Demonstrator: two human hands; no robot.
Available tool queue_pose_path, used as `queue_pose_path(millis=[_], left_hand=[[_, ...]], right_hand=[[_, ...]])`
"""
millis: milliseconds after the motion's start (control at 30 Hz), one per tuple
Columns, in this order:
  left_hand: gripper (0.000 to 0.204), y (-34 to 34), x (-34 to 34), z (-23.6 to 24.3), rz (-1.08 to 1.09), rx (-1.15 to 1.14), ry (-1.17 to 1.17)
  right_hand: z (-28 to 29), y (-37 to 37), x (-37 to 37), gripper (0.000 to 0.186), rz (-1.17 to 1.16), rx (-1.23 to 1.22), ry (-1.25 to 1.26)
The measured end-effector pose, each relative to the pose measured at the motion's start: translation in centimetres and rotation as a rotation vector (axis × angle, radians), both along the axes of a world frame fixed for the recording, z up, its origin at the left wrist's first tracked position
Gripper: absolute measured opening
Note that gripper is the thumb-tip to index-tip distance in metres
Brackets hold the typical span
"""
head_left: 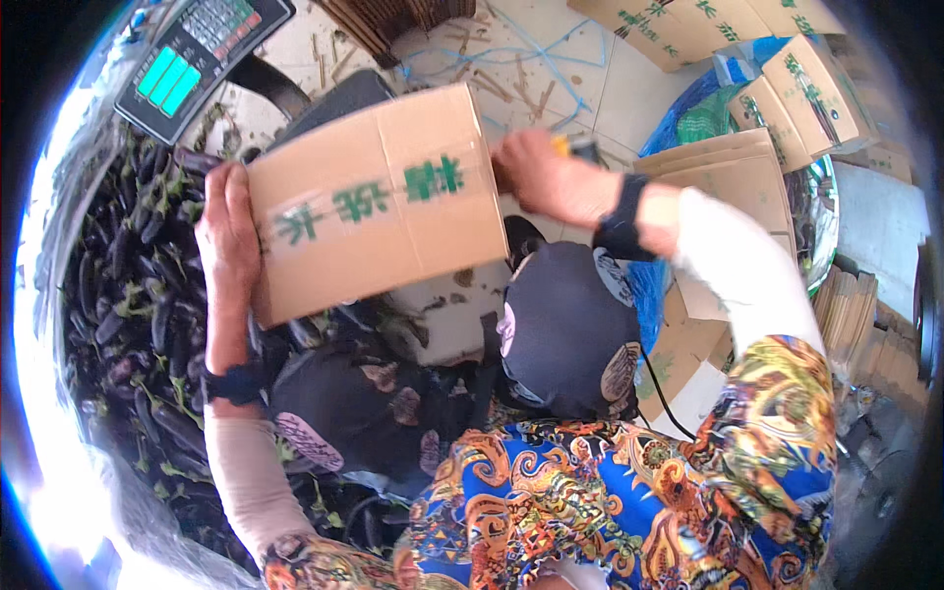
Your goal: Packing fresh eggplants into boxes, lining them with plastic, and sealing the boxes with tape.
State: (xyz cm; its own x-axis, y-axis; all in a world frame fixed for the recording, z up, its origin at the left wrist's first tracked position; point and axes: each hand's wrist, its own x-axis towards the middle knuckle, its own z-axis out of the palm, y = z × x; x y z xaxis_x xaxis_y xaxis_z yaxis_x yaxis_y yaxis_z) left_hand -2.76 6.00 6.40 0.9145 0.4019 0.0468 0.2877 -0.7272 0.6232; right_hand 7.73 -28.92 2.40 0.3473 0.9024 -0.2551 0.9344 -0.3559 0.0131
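Note:
A brown cardboard box (383, 211) with green printing and a strip of clear tape across its face is tilted up in front of me. My left hand (229, 221) is closed on its left end, fingers on the upper corner and palm along the side. Near the box's upper right end is my right hand (546, 177), its fingers curled and smeared by motion. A small yellow and dark object (580, 148) shows just behind its knuckles; whether the hand grips it I cannot make out. Under the box, a dark scale platform (339, 98) is partly hidden.
Loose dark eggplants (147, 295) are heaped along the left. A scale display (192, 74) stands at the upper left. More cardboard boxes (801, 93) and a blue plastic sheet (649, 295) are on the right. Blue string (551, 49) and scraps litter the tiled floor.

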Motion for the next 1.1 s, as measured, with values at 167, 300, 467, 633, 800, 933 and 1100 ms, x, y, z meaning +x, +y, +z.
queue_pose_path(millis=[167, 300, 467, 633, 800, 933, 1100], left_hand=[[0.038, -1.0, 0.0, 1.8, 0.012, -0.086, 0.023], [0.038, -1.6, 0.4, 1.4, 0.001, -0.057, -0.007], [0.039, -1.8, 0.1, 2.2, 0.024, -0.111, 0.020], [0.039, -2.2, 0.0, 1.6, 0.015, -0.083, -0.004], [0.046, -2.8, 0.6, 2.0, 0.086, -0.080, 0.046], [0.054, -2.7, 0.3, 1.4, 0.125, -0.024, 0.006], [0.060, -0.7, -1.1, 1.0, 0.201, -0.228, -0.011]], right_hand=[[-1.8, -3.7, 0.5, 0.037, -0.304, -0.148, 0.312], [-3.2, -10.7, 2.8, 0.048, -0.556, -0.259, 0.378], [-4.9, -10.2, 1.4, 0.063, -0.714, 0.069, 0.324], [1.4, 2.4, -1.2, 0.062, -1.033, 1.196, 1.088], [-1.6, 5.9, 1.1, 0.059, -1.041, 1.179, 1.234], [-5.7, 5.9, 0.6, 0.060, -1.086, 1.245, 1.298], [-14.1, 5.3, -1.4, 0.058, -1.144, 1.212, 1.496]])
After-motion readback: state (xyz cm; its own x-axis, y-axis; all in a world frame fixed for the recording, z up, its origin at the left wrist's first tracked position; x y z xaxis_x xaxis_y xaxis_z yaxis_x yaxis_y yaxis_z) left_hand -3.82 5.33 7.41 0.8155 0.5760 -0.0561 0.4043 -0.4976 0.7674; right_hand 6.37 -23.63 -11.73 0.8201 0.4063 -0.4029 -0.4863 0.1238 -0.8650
